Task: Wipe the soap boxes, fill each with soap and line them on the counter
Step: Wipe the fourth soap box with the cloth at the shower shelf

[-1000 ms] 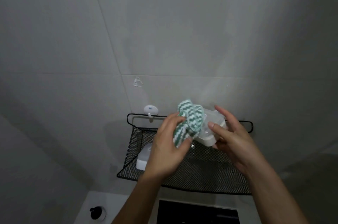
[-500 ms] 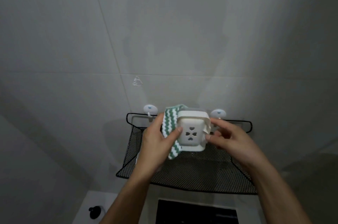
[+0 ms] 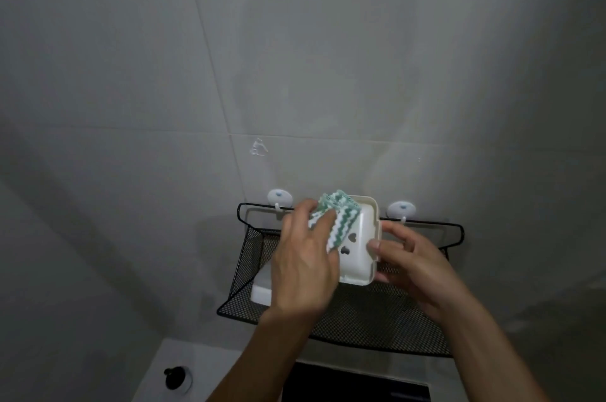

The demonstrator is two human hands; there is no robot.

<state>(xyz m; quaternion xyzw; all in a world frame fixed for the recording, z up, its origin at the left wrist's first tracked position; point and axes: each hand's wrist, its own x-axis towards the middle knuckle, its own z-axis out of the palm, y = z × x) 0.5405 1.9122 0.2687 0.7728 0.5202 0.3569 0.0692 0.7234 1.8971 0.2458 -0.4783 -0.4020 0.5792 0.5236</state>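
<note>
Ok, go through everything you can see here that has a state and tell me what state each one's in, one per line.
Soap box: held up over the basket, tilted, heart-shaped holes showing, no soap visible in it.
Striped cloth: bunched, pressed against the soap box.
Left hand: grips the cloth.
Right hand: holds the soap box by its right edge.
Second white box: lying in the basket, partly hidden.
Mesh basket: hanging on two wall hooks.
</note>
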